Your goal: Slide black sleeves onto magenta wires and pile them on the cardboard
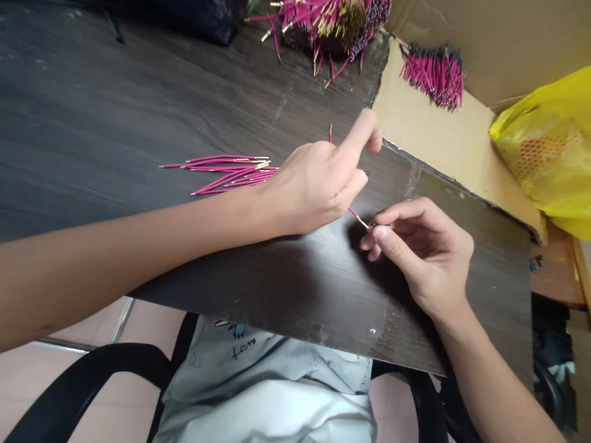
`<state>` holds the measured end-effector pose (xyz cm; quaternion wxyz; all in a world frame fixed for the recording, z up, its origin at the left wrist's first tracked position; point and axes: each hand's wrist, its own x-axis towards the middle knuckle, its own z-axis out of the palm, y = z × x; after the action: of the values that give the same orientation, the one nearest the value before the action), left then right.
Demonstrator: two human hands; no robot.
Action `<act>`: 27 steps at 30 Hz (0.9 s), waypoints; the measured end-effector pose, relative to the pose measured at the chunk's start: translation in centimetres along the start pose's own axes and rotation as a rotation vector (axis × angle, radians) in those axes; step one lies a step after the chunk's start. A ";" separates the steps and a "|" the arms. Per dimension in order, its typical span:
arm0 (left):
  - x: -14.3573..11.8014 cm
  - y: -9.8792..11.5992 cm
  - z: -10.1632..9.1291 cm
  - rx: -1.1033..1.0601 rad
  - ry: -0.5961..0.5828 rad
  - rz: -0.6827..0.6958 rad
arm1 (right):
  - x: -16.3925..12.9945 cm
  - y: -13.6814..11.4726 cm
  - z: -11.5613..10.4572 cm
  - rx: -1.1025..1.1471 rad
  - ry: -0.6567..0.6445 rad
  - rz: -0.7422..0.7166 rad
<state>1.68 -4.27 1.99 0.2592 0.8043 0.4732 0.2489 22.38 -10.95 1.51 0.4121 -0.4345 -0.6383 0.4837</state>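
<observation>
Both hands are working over the dark counter (pixel 138 92). The left hand (pixel 318 184) pinches a pink wire (pixel 355 215), its fingers clamped on the shaft with the index finger lifted clear and pointing toward twelve o'clock; a second pink tip pokes up behind that hand. The wire's metal end juts out at four o'clock from the left hand, straight toward the right hand (pixel 425 258). The right hand's thumb and forefinger are pressed together on a small dark piece (pixel 375 224), too tiny to identify, held right at the wire's tip. The two look to be touching or just about to.

The step in hand, as I read it, is mating: the wire end is being fed into that small dark piece. The next move calls for fine alignment, tip square to the opening, then a short steady push along the wire's own line while the right hand braces. Any tilt and the thin end could bend or slide past.

At nine o'clock from the left hand, a loose batch of pink wires (pixel 231 171) lies flat on the counter. At twelve o'clock, a heaped pile of wires (pixel 332 24) sits by the counter's far edge. Toward one o'clock a cardboard box (pixel 443 141) holds another bundle (pixel 434 74), and at three o'clock sits a yellow plastic bag (pixel 549 147).
</observation>
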 end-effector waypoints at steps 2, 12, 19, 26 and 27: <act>0.0 0.0 0.1 0.018 -0.006 -0.002 | 0.0 0.0 0.0 0.002 -0.010 0.008; 0.0 -0.5 0.4 0.081 0.006 0.041 | -0.2 -0.2 0.4 0.065 -0.065 0.046; 0.1 -1.8 0.7 0.165 0.089 0.104 | 0.3 -0.4 0.7 0.081 -0.150 0.116; 0.0 -0.7 0.0 0.194 0.020 0.025 | 0.6 0.0 0.4 0.109 -0.116 0.099; 0.1 -0.5 0.0 0.191 0.012 0.017 | 0.5 0.1 0.4 0.109 -0.112 0.100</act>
<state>1.34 -3.99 1.69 0.1762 0.8277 0.4897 0.2097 21.86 -10.55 1.41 0.3742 -0.4147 -0.6106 0.5613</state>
